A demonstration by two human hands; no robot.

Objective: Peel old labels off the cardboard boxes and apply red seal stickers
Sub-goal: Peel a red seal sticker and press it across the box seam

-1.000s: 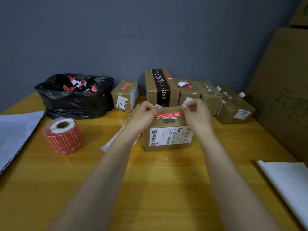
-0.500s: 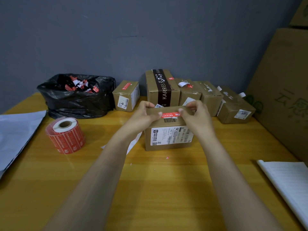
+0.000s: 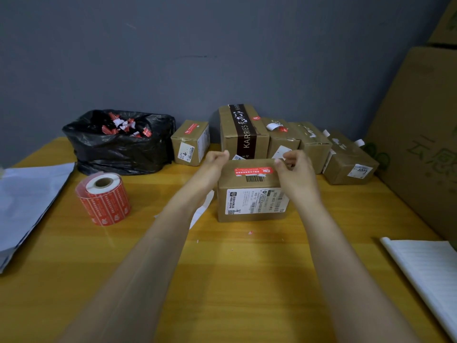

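A small cardboard box [image 3: 252,194] stands mid-table with a white shipping label on its front. A red seal sticker [image 3: 254,171] lies flat across its top, above a barcode. My left hand [image 3: 214,162] hovers at the box's top left corner, fingers curled with nothing visible in them. At the top right corner is my right hand [image 3: 295,170], its fingers curled too and its thumb by the sticker's right end. A roll of red seal stickers [image 3: 103,199] stands on the left.
A black rubbish bag [image 3: 118,144] of peeled scraps sits at the back left. Several more boxes [image 3: 247,134] line the wall. A large carton [image 3: 420,144] stands at the right, white paper [image 3: 427,271] near right, a grey mailer [image 3: 27,204] at left.
Both hands were pressing the ends of the red sticker on the box top. They have now drawn apart to the box's corners, off the sticker. The box has not moved.
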